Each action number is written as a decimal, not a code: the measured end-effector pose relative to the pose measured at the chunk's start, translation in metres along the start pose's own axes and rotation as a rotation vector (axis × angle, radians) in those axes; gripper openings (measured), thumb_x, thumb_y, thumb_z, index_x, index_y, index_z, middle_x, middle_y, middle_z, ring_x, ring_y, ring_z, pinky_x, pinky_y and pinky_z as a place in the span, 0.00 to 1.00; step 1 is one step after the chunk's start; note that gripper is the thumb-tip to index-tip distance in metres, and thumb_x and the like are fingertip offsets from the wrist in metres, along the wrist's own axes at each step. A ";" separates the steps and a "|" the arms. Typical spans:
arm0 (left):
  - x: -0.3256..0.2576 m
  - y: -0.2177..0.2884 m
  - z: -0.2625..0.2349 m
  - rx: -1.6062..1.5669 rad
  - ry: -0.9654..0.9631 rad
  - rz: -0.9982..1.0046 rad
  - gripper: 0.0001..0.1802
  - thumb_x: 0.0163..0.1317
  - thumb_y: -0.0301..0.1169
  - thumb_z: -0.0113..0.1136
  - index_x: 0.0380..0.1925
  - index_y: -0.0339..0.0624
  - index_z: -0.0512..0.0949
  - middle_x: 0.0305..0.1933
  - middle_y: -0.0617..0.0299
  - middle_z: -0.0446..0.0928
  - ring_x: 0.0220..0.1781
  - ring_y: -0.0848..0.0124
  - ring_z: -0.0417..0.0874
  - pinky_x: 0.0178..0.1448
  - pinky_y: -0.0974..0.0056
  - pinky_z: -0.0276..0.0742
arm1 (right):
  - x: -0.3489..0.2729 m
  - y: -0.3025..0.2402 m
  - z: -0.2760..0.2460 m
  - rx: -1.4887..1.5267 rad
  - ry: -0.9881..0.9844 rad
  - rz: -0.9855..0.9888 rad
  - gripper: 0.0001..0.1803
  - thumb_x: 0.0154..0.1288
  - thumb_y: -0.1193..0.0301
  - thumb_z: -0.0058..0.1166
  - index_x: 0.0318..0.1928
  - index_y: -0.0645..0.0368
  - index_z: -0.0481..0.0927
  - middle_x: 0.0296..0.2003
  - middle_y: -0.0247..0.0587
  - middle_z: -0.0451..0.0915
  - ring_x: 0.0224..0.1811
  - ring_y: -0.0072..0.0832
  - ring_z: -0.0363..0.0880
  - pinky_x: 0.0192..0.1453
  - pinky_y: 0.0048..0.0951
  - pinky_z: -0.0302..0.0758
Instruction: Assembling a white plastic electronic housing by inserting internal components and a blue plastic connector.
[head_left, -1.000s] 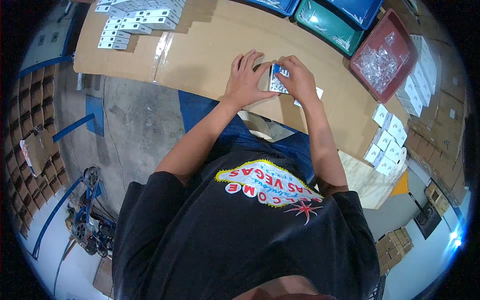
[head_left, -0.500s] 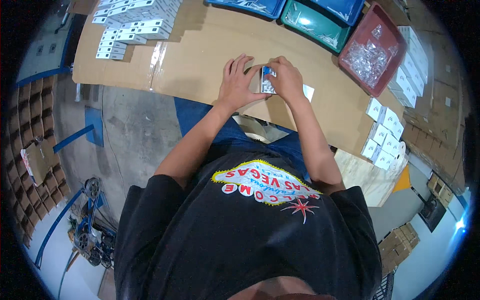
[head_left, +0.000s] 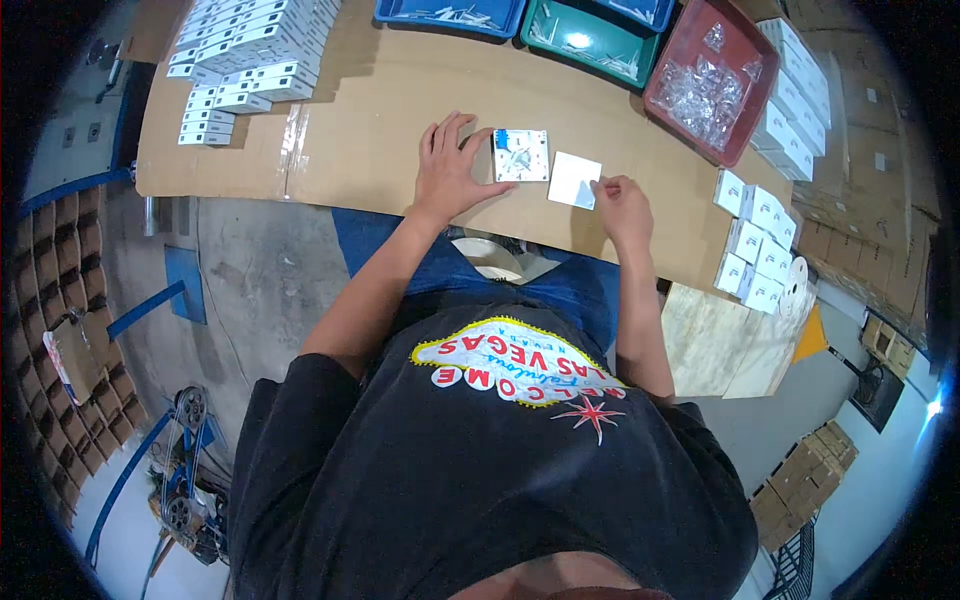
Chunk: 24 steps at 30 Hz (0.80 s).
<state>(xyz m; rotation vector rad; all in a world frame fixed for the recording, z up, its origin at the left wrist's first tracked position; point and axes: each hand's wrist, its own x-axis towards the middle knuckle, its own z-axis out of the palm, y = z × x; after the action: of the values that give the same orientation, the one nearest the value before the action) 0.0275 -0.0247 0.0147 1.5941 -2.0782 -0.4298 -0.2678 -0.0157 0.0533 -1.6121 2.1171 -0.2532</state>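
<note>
A small open white box (head_left: 521, 155) with small parts inside lies on the cardboard-covered table (head_left: 370, 130). My left hand (head_left: 449, 165) rests flat beside it, fingers spread, fingertips against the box's left side. A flat white square card (head_left: 574, 180) lies just right of the box. My right hand (head_left: 621, 203) pinches the card's right edge with its fingertips.
Blue (head_left: 450, 14), green (head_left: 590, 38) and red (head_left: 704, 80) bins of small parts line the far edge. Stacks of white boxes (head_left: 245, 55) sit far left; more white boxes (head_left: 752, 245) stand at the right. Cardboard cartons (head_left: 860, 150) crowd the right side.
Both hands were together on the small box; now they have parted. The box lies open on the table and my right hand has moved right onto the white card.
</note>
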 end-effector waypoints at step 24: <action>-0.015 0.028 -0.022 -1.583 -0.128 -0.414 0.53 0.60 0.14 0.69 0.75 0.53 0.45 0.64 0.46 0.75 0.64 0.62 0.79 0.59 0.57 0.83 | -0.008 0.038 0.000 1.288 0.068 0.199 0.18 0.74 0.70 0.57 0.59 0.64 0.74 0.51 0.47 0.81 0.47 0.34 0.85 0.40 0.33 0.86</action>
<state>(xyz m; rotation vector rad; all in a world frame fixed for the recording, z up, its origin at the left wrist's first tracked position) 0.0194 -0.0020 0.0448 0.8658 -0.7570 -1.7410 -0.2994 0.0036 0.0399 -0.6054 1.4833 -1.2754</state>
